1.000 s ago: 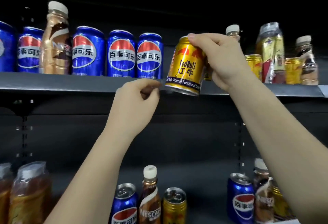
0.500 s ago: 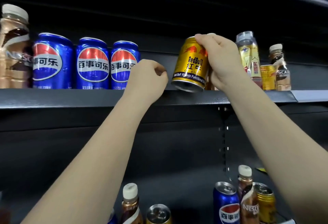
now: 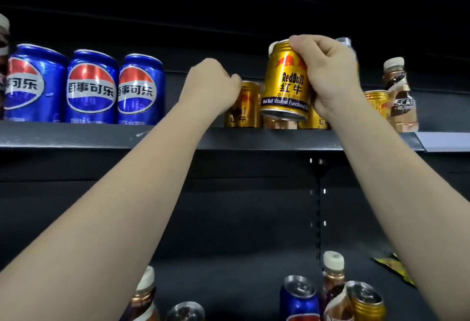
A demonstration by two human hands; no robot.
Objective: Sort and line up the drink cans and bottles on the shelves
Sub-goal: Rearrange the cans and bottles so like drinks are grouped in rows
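Observation:
My right hand [image 3: 330, 76] grips a gold Red Bull can [image 3: 284, 86] from its right side and holds it tilted just above the upper shelf [image 3: 76, 135]. More gold cans and a bottle stand under and behind it, partly hidden. My left hand [image 3: 211, 84] is a curled fist touching the top left of a gold can [image 3: 245, 107] that stands on the shelf. I cannot see whether it grips that can. Three blue Pepsi cans [image 3: 91, 86] stand in a row at the left.
A Nescafe coffee bottle [image 3: 400, 96] and another gold can [image 3: 376, 102] stand at the right of the upper shelf. On the lower shelf are a Pepsi can [image 3: 298, 297], a coffee bottle [image 3: 333, 277], a gold can [image 3: 366, 300] and a yellow packet [image 3: 394, 267].
My right hand has carried the Red Bull can further over the shelf and more upright. My left fist has risen from the shelf edge to the standing gold can. The view has shifted right.

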